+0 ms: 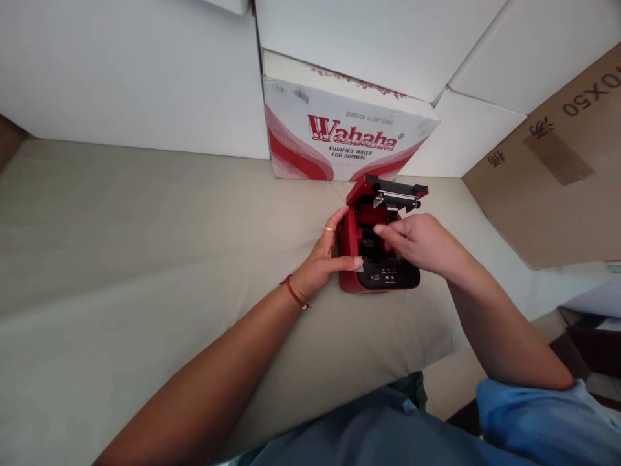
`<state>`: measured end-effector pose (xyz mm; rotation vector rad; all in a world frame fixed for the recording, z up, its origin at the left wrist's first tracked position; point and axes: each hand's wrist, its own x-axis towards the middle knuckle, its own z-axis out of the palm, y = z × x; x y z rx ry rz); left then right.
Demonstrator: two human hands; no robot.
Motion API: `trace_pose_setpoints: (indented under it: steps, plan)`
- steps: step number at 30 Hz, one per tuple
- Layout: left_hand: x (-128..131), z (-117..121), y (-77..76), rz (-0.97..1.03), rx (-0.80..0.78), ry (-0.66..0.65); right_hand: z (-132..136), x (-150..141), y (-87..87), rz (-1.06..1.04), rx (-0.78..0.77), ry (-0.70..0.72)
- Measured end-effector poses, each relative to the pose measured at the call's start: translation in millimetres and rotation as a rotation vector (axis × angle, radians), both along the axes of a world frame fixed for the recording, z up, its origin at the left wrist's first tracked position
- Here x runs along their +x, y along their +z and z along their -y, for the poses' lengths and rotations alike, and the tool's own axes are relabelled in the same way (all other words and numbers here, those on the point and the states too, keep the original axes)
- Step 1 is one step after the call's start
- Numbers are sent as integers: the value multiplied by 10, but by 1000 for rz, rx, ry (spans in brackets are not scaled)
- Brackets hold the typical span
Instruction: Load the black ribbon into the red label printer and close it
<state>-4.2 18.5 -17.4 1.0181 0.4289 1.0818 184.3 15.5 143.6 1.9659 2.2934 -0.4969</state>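
- Pale cloth-covered surface (145,259): spreads widely left of the red device; its near edge runs between the device and the person's blue clothing (349,430).
- Brown carton (543,194): well right of the device, its slanted edge bounding that side.
- Wahaha box (349,152): just behind the device.
- Red device (373,275): on the surface, 1 lid (398,188) tilted up at its back.
- Left hand (327,259): gripping the device's left wall.
- Right hand (414,239): fingers curled at the device's opening; whether they hold anything, I cannot tell.
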Motion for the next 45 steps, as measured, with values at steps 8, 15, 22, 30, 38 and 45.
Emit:
trace_pose_setpoints:
  steps: [8,15,22,30,38,45]
  plan:
    - [11,-15,-6,-2,7,10,-124,-138,-74,360,2,234]
    - [24,-36,-24,30,-6,9,-263,-315,-54,493,-106,188]
    - [48,-44,-36,50,-12,1,-97,-123,62,244,-37,113]
    - [63,-59,-58,38,29,37,510,1198,737,-244,-16,-199]
    - [58,-78,-73,43,55,54,257,1965,-92,14,-239,-210]
    - [28,-47,-44,75,45,64,-38,1450,-643,70,89,-147]
